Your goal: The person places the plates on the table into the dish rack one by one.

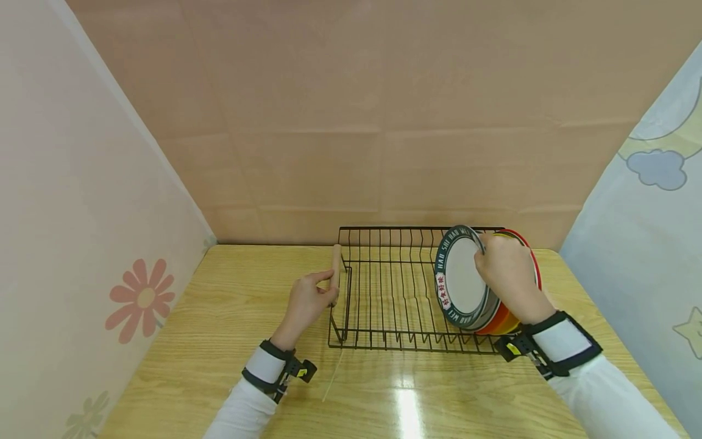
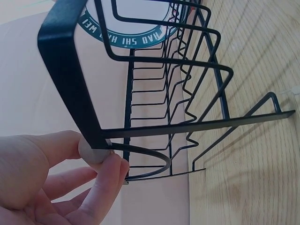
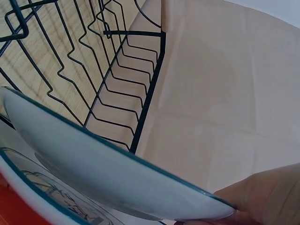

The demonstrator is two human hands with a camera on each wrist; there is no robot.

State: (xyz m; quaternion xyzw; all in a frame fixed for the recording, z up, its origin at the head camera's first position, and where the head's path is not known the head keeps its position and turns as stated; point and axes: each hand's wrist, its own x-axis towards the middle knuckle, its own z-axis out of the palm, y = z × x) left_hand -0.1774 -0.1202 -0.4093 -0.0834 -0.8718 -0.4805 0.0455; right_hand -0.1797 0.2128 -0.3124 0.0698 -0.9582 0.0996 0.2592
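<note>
A black wire dish rack (image 1: 403,349) stands on the table, with a wooden handle (image 1: 336,262) at its left end. My left hand (image 1: 308,300) grips that handle between thumb and fingers. At the rack's right end, my right hand (image 1: 510,274) pinches the upper rim of a white plate (image 1: 463,277) with a dark green lettered border. The plate stands on edge, tilted. In the right wrist view, the fingers hold the white plate (image 3: 108,164) by its edge. Behind it are several more plates, including one red-rimmed (image 1: 538,271) and one orange (image 1: 496,323), partly hidden by my hand.
The rack sits on a light wooden table (image 1: 263,268) near a tan back wall (image 1: 307,122). Side panels with a flower print (image 1: 145,297) and a cloud print (image 1: 656,169) flank the table. A thin pale strip (image 1: 332,378) lies before the rack.
</note>
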